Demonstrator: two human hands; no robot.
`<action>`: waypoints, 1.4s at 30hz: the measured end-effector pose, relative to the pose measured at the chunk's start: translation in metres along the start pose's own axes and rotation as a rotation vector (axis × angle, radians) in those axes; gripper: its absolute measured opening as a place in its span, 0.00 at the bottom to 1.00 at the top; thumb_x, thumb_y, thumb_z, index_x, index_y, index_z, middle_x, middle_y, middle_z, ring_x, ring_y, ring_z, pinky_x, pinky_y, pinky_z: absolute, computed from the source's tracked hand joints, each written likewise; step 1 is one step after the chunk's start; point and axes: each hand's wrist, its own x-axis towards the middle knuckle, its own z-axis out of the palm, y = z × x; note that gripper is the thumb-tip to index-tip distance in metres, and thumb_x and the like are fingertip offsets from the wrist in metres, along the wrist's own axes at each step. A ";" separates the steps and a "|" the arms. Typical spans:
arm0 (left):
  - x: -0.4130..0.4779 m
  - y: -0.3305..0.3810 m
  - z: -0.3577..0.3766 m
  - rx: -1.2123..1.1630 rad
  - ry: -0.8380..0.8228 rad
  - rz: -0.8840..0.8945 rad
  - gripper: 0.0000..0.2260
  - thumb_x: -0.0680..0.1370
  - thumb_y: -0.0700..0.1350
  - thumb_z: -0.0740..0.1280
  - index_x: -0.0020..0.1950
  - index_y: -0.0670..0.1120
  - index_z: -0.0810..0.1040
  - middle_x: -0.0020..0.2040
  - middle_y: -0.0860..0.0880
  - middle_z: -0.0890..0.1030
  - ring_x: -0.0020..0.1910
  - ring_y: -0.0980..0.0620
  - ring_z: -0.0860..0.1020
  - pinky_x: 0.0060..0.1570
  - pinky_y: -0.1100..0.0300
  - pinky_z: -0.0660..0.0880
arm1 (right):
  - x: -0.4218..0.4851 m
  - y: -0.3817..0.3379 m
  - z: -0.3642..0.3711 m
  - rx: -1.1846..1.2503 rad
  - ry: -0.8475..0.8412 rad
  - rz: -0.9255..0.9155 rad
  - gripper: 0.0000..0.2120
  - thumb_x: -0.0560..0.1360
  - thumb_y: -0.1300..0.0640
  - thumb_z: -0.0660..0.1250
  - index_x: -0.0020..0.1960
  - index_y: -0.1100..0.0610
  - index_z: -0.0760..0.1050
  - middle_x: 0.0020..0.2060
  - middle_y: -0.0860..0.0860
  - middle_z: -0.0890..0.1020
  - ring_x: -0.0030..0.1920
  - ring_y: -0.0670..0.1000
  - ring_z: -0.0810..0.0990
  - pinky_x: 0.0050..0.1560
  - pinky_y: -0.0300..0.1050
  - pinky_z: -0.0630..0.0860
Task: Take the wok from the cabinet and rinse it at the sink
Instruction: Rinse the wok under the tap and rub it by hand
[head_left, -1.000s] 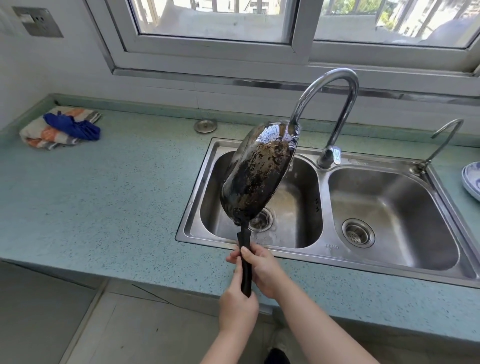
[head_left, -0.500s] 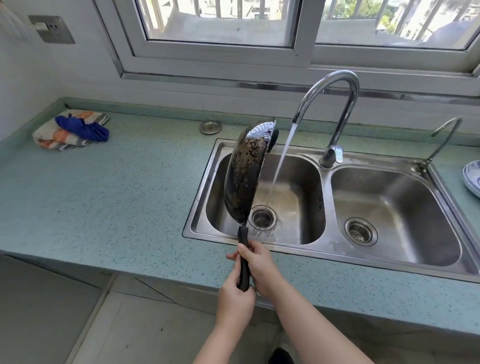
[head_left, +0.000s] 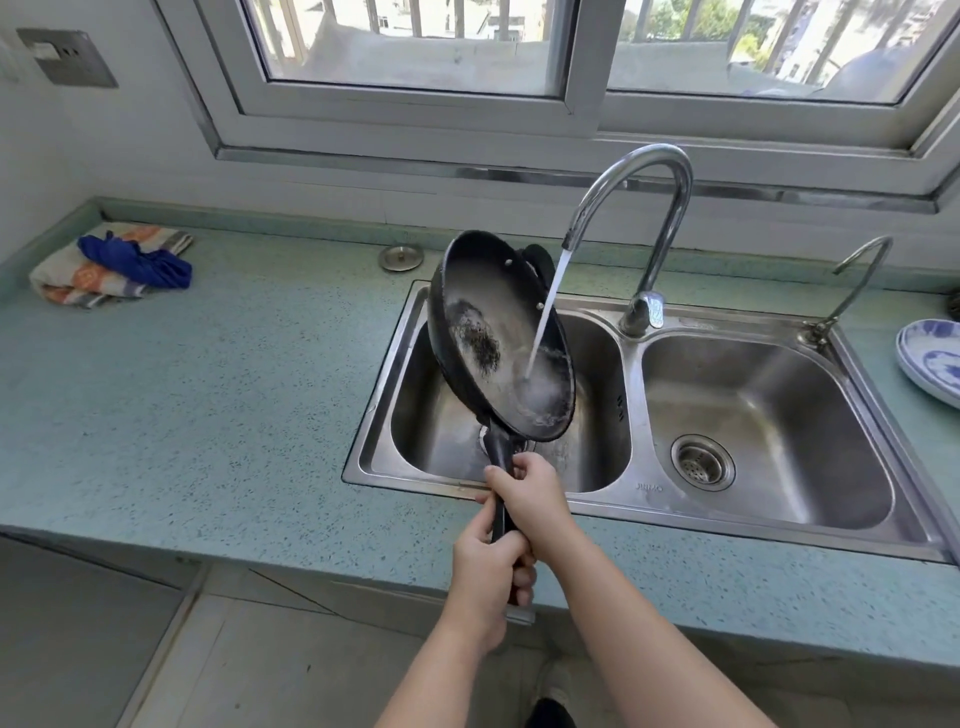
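The black wok (head_left: 488, 322) hangs tilted over the left basin of the steel double sink (head_left: 636, 499), its inside facing me and up. Water from the tall curved tap (head_left: 644, 171) runs into its lower right part and pools there. A dark burnt patch shows inside the wok. Both hands hold the long black handle (head_left: 500, 457): my right hand (head_left: 530, 491) higher, near the sink's front rim, and my left hand (head_left: 488, 566) lower, at the handle's end.
A folded cloth with a blue rag (head_left: 111, 262) lies at the counter's far left. A metal sink plug (head_left: 401, 257) rests behind the sink. A small second tap (head_left: 857, 280) stands at the right, and blue-and-white plates (head_left: 932, 358) sit at the right edge.
The wok has turned over: earlier its scorched underside faced me and the water fell past it, now its inside faces up under the stream. Both hands kept their hold.
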 end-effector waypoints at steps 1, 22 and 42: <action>0.000 0.000 0.002 -0.040 -0.014 -0.023 0.17 0.74 0.30 0.55 0.51 0.47 0.76 0.26 0.47 0.67 0.19 0.56 0.61 0.19 0.69 0.57 | 0.001 0.001 -0.002 -0.050 0.023 0.001 0.09 0.64 0.50 0.66 0.39 0.53 0.69 0.36 0.52 0.81 0.43 0.57 0.84 0.50 0.59 0.79; -0.003 -0.018 -0.007 0.112 -0.068 0.096 0.10 0.76 0.35 0.63 0.53 0.48 0.76 0.27 0.47 0.75 0.19 0.55 0.71 0.19 0.65 0.67 | -0.005 0.015 -0.004 -0.348 0.132 0.032 0.10 0.70 0.56 0.67 0.47 0.57 0.68 0.42 0.51 0.78 0.46 0.56 0.78 0.42 0.42 0.67; -0.002 -0.068 -0.041 0.145 -0.018 0.190 0.15 0.75 0.31 0.65 0.50 0.52 0.76 0.33 0.58 0.84 0.31 0.64 0.79 0.30 0.72 0.75 | -0.033 0.042 0.021 -0.366 0.164 0.021 0.11 0.70 0.56 0.67 0.50 0.59 0.72 0.44 0.53 0.81 0.44 0.54 0.77 0.41 0.41 0.66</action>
